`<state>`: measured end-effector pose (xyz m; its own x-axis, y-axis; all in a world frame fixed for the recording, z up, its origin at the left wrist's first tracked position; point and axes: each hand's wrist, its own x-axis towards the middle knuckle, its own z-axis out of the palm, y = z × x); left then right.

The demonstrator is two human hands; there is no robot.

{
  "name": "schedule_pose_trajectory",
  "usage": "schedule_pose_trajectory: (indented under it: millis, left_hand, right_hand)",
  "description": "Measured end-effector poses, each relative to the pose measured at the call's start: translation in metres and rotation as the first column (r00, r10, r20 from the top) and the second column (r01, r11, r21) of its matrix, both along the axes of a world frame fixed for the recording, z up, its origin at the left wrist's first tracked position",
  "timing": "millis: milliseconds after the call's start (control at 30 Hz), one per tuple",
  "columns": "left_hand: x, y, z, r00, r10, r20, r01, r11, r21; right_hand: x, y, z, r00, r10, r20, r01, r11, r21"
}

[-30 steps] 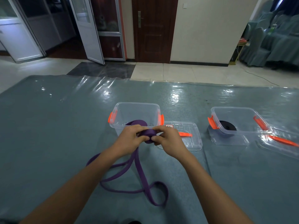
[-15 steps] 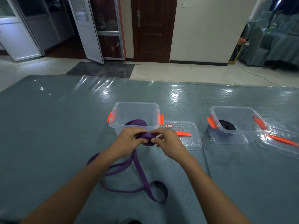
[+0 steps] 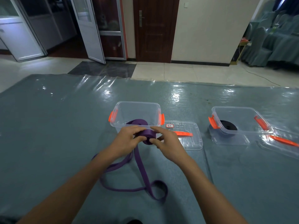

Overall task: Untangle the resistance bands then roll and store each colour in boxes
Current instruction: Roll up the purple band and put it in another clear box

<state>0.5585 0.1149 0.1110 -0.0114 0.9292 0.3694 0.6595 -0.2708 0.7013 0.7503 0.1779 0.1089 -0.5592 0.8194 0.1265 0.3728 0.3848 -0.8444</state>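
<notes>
Purple resistance band point(image 3: 146, 137), part-rolled between left hand point(image 3: 127, 140) and right hand point(image 3: 166, 143)

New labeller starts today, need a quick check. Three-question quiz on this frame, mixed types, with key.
1. True or false: the black roll lies inside the right box.
2. Which hand grips the rolled part of the purple band? A: left hand only. B: right hand only. C: both.
3. Fill in: the band's unrolled length lies on the ___.

Key: 1 true; 2 C; 3 table.
</notes>
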Motion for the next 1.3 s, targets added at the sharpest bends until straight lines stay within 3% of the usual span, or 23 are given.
schedule_pose_trajectory:
  millis: [67,167,267,367,433,500,533,600,667,767,867,967,1033,1100,1200,1300]
  left_hand:
    - [-0.002,0.003,0.002,0.999,-0.017,-0.049,0.016,1.0,-0.009]
    - [0.005,0.002,0.004,0.97,0.067,0.234,-0.062,0.998,-0.03]
    - [0.014,0.004,0.002,0.892,0.075,0.446,-0.072,0.997,-0.024]
    - [0.014,0.005,0.0,0.877,0.127,0.464,-0.112,0.992,-0.06]
    - [0.007,0.002,-0.002,0.927,0.115,0.357,-0.09,0.992,-0.084]
    - [0.001,-0.003,0.001,0.978,0.051,0.203,-0.037,0.997,-0.072]
    - [-0.001,-0.003,0.002,0.993,0.011,0.114,-0.005,0.999,-0.053]
    - [-0.001,-0.001,0.005,0.999,-0.034,-0.033,0.034,0.999,-0.017]
    - [0.001,0.001,0.006,0.998,-0.024,-0.057,0.023,0.999,-0.023]
    - [0.006,-0.001,0.002,0.978,0.066,0.199,-0.049,0.995,-0.086]
    - [0.011,-0.002,-0.006,0.885,0.173,0.433,-0.132,0.983,-0.124]
    - [0.012,-0.002,-0.009,0.834,0.217,0.507,-0.159,0.975,-0.156]
    - [0.008,-0.002,-0.008,0.852,0.231,0.469,-0.166,0.97,-0.177]
    - [0.004,-0.003,-0.003,0.908,0.195,0.372,-0.13,0.973,-0.193]
    - [0.002,-0.003,0.005,0.986,0.051,0.156,-0.026,0.987,-0.156]
    - [0.007,-0.003,0.009,0.956,0.087,0.281,-0.044,0.987,-0.155]
  right_hand:
    - [0.0,0.003,0.005,0.999,0.04,0.033,-0.041,0.999,0.025]
    - [-0.002,0.007,0.008,0.968,-0.078,-0.236,0.021,0.972,-0.236]
    - [-0.006,0.001,0.009,0.823,-0.237,-0.517,-0.087,0.846,-0.526]
    - [-0.007,-0.008,0.004,0.794,-0.271,-0.545,-0.144,0.787,-0.6]
    - [-0.003,-0.007,0.001,0.914,-0.157,-0.375,-0.038,0.886,-0.462]
    - [0.003,-0.003,-0.001,0.995,-0.078,-0.065,0.069,0.99,-0.123]
    - [0.005,-0.002,-0.001,0.998,-0.066,0.014,0.066,0.998,0.004]
    - [0.004,-0.002,0.006,1.0,-0.009,0.006,0.009,0.999,0.047]
    - [0.002,-0.002,0.008,0.999,0.04,-0.037,-0.04,0.999,0.004]
    - [0.0,-0.002,0.012,0.974,-0.041,-0.221,0.001,0.984,-0.178]
    - [-0.001,-0.007,0.011,0.846,-0.226,-0.483,-0.027,0.886,-0.462]
    - [-0.003,-0.012,0.007,0.765,-0.31,-0.564,-0.093,0.814,-0.574]
    - [-0.002,-0.012,0.006,0.831,-0.251,-0.497,-0.04,0.864,-0.502]
    - [0.002,-0.007,0.006,0.941,-0.143,-0.306,0.072,0.97,-0.233]
    - [0.004,-0.002,0.012,0.997,-0.023,-0.074,0.028,0.997,0.078]
    - [0.004,0.0,0.014,0.998,-0.024,-0.06,0.031,0.993,0.111]
